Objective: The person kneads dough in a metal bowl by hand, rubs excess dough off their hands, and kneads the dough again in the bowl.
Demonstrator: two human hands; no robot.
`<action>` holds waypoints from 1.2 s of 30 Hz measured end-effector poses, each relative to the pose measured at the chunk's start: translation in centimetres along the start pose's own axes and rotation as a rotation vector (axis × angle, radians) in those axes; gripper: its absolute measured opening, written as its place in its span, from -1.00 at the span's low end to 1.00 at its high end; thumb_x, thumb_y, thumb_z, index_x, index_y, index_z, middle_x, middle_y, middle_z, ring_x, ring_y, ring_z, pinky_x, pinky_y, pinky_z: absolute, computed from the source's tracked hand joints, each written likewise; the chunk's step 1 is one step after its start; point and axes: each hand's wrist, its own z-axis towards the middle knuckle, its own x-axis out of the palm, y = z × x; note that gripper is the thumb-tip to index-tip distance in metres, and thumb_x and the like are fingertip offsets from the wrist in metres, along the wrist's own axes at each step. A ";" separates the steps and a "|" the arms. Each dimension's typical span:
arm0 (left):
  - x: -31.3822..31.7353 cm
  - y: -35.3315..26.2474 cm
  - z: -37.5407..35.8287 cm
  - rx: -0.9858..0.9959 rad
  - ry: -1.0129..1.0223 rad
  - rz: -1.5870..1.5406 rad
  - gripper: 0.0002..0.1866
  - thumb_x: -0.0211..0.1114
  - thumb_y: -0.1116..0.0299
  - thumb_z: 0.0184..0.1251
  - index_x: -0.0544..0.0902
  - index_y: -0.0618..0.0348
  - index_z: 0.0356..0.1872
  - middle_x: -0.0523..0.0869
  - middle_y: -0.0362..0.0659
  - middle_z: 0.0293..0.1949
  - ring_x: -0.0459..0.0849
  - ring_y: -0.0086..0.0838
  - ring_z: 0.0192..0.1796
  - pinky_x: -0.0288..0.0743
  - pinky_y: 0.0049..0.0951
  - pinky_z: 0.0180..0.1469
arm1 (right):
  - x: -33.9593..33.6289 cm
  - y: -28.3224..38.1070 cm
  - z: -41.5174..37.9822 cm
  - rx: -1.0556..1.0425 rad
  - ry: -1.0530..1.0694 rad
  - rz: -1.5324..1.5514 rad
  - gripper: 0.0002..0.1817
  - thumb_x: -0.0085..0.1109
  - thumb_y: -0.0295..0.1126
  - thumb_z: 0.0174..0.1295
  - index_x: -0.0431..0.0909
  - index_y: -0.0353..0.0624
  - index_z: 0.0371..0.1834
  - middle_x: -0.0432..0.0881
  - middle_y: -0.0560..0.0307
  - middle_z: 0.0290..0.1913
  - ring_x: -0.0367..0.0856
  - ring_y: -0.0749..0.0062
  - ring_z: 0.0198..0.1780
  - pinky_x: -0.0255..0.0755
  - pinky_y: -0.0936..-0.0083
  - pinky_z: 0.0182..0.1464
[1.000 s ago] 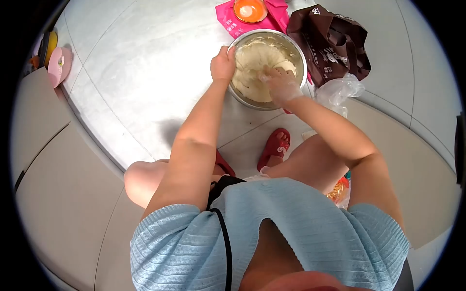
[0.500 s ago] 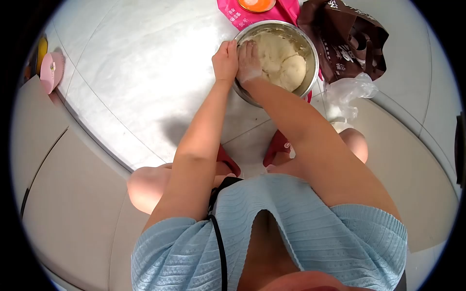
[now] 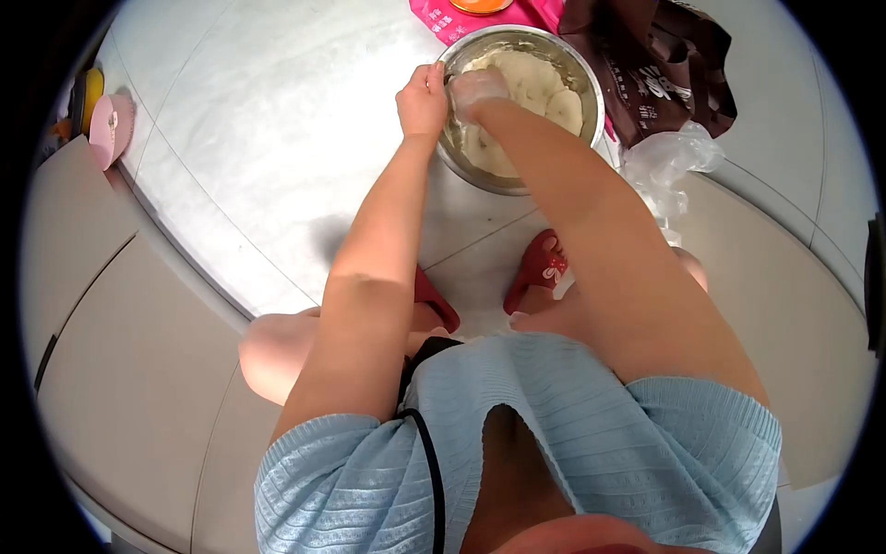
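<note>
A round metal bowl stands on the tiled floor, with pale, lumpy dough inside it. On the bowl's left rim, my left hand is closed, its fingers wrapped over the edge. My right hand, whitened with flour or dough, is curled down into the left part of the bowl against the dough. Its fingertips are hidden, and what they hold cannot be made out.
Behind the bowl lies a pink bag with an orange round item. A dark brown bag and a clear plastic bag are at its right. A pink object stands far left; red shoes are below.
My right hand has gone from lying flat with fingers stretched to curled into the dough. The dough's shape has changed, with a lump now showing below the hand. The view has shifted slightly.
</note>
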 end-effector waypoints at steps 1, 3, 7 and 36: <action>0.1 0.0 0.2 0.006 -0.006 -0.008 -0.64 0.10 0.04 0.42 0.67 0.12 -0.25 0.70 0.11 -0.40 0.67 0.05 -0.31 0.53 -0.12 -0.20 | 0.0 -0.3 -0.9 -0.068 -0.007 -0.006 -0.69 0.14 -0.36 0.12 0.68 0.01 -0.05 0.68 0.15 -0.06 0.60 0.31 0.10 0.32 0.30 0.16; 0.1 0.4 0.4 -0.012 0.020 0.038 -0.62 0.09 0.00 0.41 0.69 0.08 -0.24 0.71 0.11 -0.39 0.68 0.05 -0.27 0.53 -0.09 -0.17 | 0.2 -1.1 -3.3 -0.178 -0.047 0.003 -0.71 0.17 -0.35 0.11 0.67 0.03 -0.08 0.68 0.13 -0.04 0.61 0.31 0.09 0.33 0.30 0.20; 0.2 0.9 0.9 -0.036 0.033 0.048 -0.62 0.09 -0.02 0.41 0.70 0.05 -0.20 0.72 0.09 -0.37 0.69 0.04 -0.25 0.54 -0.10 -0.14 | -0.3 -3.7 -8.7 -0.247 -0.034 0.037 -0.65 0.21 -0.30 0.12 0.60 0.04 0.02 0.60 0.16 0.11 0.53 0.35 0.19 0.25 0.25 0.30; 0.8 -0.3 1.3 0.033 0.011 0.127 -0.63 0.12 -0.04 0.38 0.67 0.04 -0.26 0.69 0.10 -0.48 0.66 0.09 -0.37 0.54 -0.04 -0.28 | 2.7 -5.5 -5.4 -0.048 0.059 0.299 -0.49 0.07 -0.34 0.22 0.41 -0.08 0.28 0.53 0.01 0.23 0.57 0.14 0.17 0.45 0.31 0.16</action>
